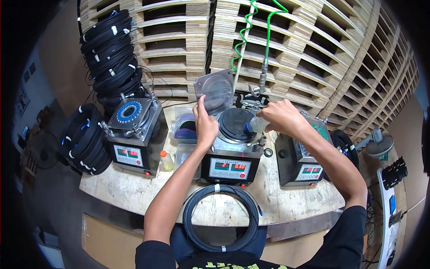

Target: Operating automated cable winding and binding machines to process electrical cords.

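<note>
My right hand (280,116) is closed around a clear plastic bottle (258,125) with a blue tip. The bottle tilts, its tip low over the right side of a round black disc (234,122) on the middle polishing machine (230,168). Left of the disc, my left hand (205,127) grips the lower left edge of a greyish see-through square plate (214,92), its index finger stretched up along it. The plate stands tilted up behind the disc, showing a round outline. Whether liquid leaves the bottle I cannot tell. A coiled black cable (190,210) leans at the table's front edge.
Similar machines stand left (130,154) and right (304,172). An orange-capped bottle (166,161) and plastic tubs (184,154) sit beside my left forearm. An air gun (257,89) hangs from a green hose. Cable coils (112,58) pile at the left; wooden pallets (179,49) rise behind.
</note>
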A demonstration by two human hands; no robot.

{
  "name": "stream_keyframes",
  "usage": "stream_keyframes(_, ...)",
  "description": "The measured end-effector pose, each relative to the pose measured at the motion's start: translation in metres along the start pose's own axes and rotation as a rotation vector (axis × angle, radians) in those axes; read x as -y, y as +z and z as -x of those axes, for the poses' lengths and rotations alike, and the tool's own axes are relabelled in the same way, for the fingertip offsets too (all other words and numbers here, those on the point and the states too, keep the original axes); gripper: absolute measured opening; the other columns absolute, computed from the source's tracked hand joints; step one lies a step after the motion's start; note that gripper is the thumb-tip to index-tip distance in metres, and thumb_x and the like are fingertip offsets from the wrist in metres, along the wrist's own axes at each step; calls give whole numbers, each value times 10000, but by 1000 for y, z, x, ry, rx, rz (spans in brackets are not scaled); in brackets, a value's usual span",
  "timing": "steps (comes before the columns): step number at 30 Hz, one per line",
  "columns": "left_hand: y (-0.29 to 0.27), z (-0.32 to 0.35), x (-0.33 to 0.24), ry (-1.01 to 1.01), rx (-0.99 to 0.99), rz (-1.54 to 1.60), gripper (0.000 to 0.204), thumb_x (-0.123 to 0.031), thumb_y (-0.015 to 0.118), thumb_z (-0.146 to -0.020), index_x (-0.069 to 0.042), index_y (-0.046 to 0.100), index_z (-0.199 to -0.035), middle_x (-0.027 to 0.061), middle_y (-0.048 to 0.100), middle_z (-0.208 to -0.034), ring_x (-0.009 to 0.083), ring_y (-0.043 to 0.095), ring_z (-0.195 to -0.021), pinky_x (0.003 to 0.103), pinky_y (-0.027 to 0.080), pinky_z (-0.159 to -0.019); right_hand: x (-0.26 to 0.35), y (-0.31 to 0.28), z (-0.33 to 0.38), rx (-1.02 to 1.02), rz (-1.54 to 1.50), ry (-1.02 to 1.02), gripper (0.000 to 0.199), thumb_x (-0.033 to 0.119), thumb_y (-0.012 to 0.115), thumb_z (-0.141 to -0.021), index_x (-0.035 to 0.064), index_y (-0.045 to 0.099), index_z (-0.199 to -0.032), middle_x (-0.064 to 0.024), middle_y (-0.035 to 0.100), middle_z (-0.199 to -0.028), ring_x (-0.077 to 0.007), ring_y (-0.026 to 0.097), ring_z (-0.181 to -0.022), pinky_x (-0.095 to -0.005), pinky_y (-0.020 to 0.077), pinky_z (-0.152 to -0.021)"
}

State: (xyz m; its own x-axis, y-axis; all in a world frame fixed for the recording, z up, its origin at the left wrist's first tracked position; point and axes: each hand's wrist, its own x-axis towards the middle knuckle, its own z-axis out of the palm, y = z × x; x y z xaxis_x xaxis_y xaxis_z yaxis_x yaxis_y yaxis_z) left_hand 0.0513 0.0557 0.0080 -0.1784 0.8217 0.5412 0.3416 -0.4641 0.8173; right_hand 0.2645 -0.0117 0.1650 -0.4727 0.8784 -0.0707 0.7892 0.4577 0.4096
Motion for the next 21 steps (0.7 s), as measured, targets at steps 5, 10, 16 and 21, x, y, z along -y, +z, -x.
stream_keyframes(5,-2,1,0,14,-42,14,740,141,452,-757,-74,341,-1456,242,423,-1331,435,459,-1246,439,394,-1039,22,-8,-34,-76,127,-136,232,230,833,-670,69,712,-787,-105,714,-816,-287,719,-805,-399,552,-629)
stream_keyframes(10,-1,2,3,36,-75,-13,745,141,450,-761,-84,335,-1461,239,417,-1335,429,457,-1245,453,391,-1039,36,-14,-77,-124,172,-180,203,173,810,-660,92,704,-813,-90,716,-826,-285,719,-805,-400,549,-631)
stream_keyframes(16,1,2,-2,-18,-28,1,731,126,455,-776,-98,333,-1461,256,399,-1356,457,452,-1239,468,391,-1034,-5,8,-106,-115,137,-65,283,243,870,-611,102,709,-795,-76,713,-802,-277,715,-788,-401,551,-620)
stream_keyframes(21,4,1,0,-2,-28,24,719,122,455,-781,-98,338,-1456,259,397,-1361,462,458,-1237,466,395,-1033,-24,11,-77,56,198,-31,322,294,891,-591,101,721,-786,-77,721,-785,-276,718,-780,-399,555,-626)
